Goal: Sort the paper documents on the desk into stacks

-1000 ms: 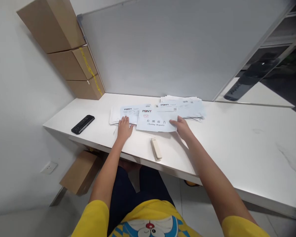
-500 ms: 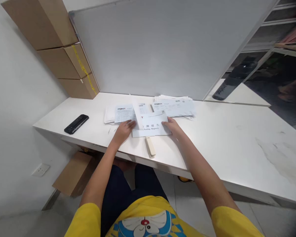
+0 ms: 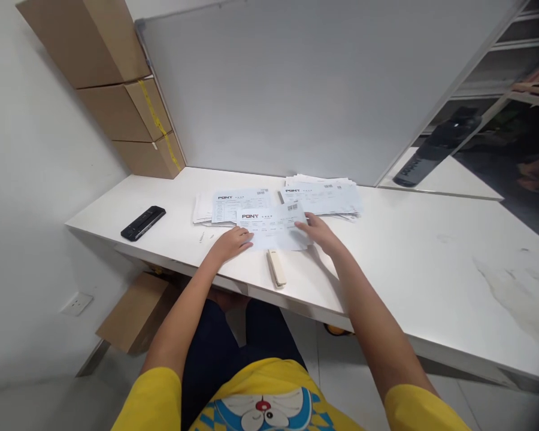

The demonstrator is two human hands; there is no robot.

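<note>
A stack of printed sheets (image 3: 273, 232) with a PONY heading lies in front of me on the white table. My left hand (image 3: 234, 243) is at its lower left corner, fingers closed on the edge. My right hand (image 3: 318, 232) grips the right edge, with the thumb on top. Just below the sheets is a cream stapler (image 3: 276, 268), touched by neither hand. Behind the sheets are a left paper pile (image 3: 227, 209) and a right paper pile (image 3: 327, 200), both with PONY headings on top.
A black phone (image 3: 144, 222) lies on the table (image 3: 408, 257) at the left. Cardboard boxes (image 3: 130, 114) are stacked in the back left corner. A whiteboard (image 3: 269, 90) stands behind the papers, with a dark bottle (image 3: 435, 149) at the back right. Another carton (image 3: 132, 311) is below the table.
The sheet my left hand was turning has come down flat over the Testing Report page, so a PONY page is now on top. The view has shifted slightly.
</note>
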